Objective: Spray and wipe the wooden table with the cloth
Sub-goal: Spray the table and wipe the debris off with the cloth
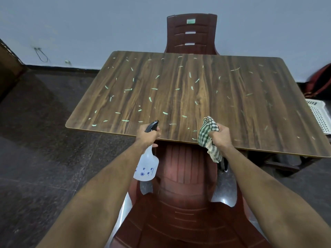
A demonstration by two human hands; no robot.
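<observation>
At the near edge of the counter (206, 97), the left hand (147, 136) has its grip wrapped tight around the neck of the spray bottle (146, 165), fingers curled at the black trigger head, whose nozzle points out over the wood. The bottle's clear body, printed with small blue flowers, hangs below the hand, off the counter and in front of the near chair (180, 203). To the right, well apart from the bottle, the right hand (219, 136) has its grip closed in a fist on the cloth (208, 138); the bunched top of the cloth sticks up over the counter's edge, and its loose tail hangs down below the edge beside the wrist. Neither the bottle nor the cloth rests flat on the wood. The near chair, dark red plastic, stands tucked under the counter's front edge between the two forearms, and a matching far chair (191, 34) stands against the wall on the opposite side. At the far right edge, a white slotted basket (318, 113) sits on the floor beside the counter. The counter itself is dark streaked wood grain with rounded corners, scattered all over with small pale green shreds (150, 99), thicker on its left and middle. The cloth is green-and-white check with a beige striped end.
</observation>
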